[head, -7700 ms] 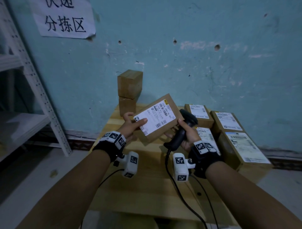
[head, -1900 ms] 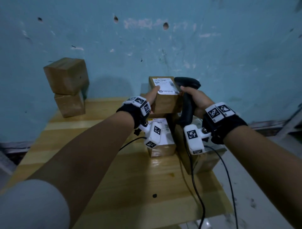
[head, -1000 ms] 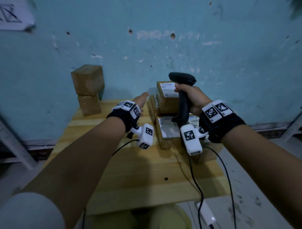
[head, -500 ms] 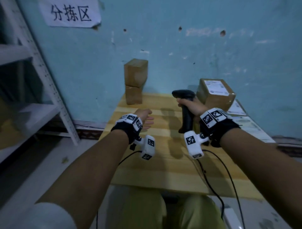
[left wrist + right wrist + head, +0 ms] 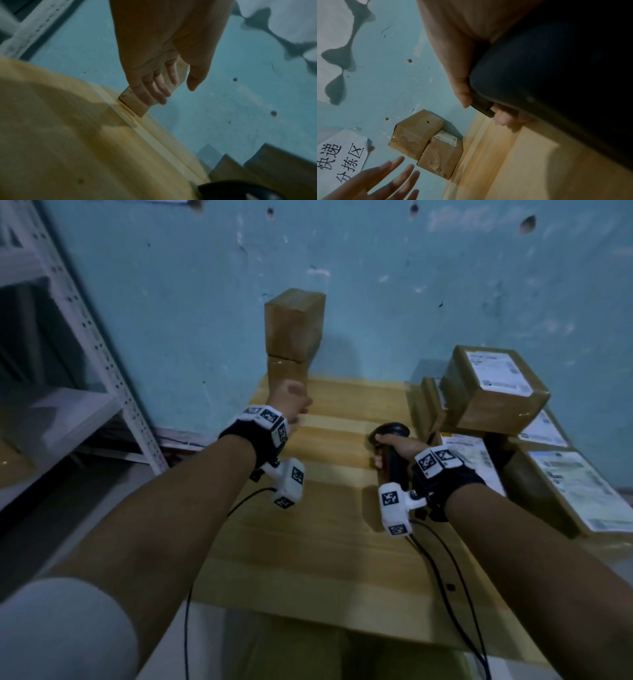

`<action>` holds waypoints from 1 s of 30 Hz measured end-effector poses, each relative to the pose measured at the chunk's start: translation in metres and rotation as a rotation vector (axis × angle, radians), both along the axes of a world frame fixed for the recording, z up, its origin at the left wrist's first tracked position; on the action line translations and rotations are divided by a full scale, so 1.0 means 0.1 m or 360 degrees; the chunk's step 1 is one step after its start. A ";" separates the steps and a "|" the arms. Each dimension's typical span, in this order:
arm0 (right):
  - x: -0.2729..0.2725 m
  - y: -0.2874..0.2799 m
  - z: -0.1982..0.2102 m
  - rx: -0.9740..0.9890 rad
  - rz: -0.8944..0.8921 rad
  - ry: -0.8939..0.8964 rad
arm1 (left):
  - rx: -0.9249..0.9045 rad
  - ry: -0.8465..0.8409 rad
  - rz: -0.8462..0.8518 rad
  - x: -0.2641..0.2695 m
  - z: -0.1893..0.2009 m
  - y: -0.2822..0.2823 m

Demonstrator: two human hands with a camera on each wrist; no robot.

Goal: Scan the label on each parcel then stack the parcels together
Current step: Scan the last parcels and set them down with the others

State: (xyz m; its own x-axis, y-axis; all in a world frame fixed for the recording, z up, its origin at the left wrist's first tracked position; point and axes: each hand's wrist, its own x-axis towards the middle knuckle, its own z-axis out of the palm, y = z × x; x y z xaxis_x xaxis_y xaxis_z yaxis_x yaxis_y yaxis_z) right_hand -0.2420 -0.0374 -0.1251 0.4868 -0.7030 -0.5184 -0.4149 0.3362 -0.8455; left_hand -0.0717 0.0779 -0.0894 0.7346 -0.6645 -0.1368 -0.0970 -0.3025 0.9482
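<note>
A: We had our left hand (image 5: 290, 397) empty, fingers straight and loose, reaching toward the two plain parcels (image 5: 294, 337) at about eleven o'clock on the surface (image 5: 329, 529). In the left wrist view the fingers (image 5: 158, 88) were right in front of the lower box (image 5: 135, 104), and we could not tell whether they touched it.

B: And our right hand (image 5: 399, 448) was clenched round the handle of the black scanner (image 5: 392, 446), upright near the middle of the surface, its cable (image 5: 445, 570) trailing back toward six o'clock.

A: How far along did we judge it?

B: Partly done, we thought. At two o'clock the labelled parcels (image 5: 493, 392) were gathered in a pile, one brown box sitting tilted on top of flatter ones, white labels facing up. Whether each had been scanned, nothing showed.

A: The pair at eleven o'clock looked left to do. They stood one on the other against the blue wall (image 5: 376, 285), well apart from the pile.

B: Plain taped cardboard from the head view. The right wrist view showed a white label (image 5: 447, 138) on one face of the lower box, so we supposed it needed turning toward the scanner.
</note>
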 end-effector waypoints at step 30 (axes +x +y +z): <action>0.10 -0.41 -0.38 0.0092 0.0082 0.0090 | -0.0002 -0.0507 0.0616 0.88 0.39 -1.05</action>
State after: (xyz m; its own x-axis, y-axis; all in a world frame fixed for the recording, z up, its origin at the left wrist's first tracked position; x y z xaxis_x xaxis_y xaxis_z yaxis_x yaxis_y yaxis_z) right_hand -0.2324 -0.0780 -0.1628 0.4901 -0.6459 -0.5853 -0.4796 0.3609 -0.7998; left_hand 0.0165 -0.0276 -0.0500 0.9325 -0.3350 0.1352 -0.2628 -0.3722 0.8902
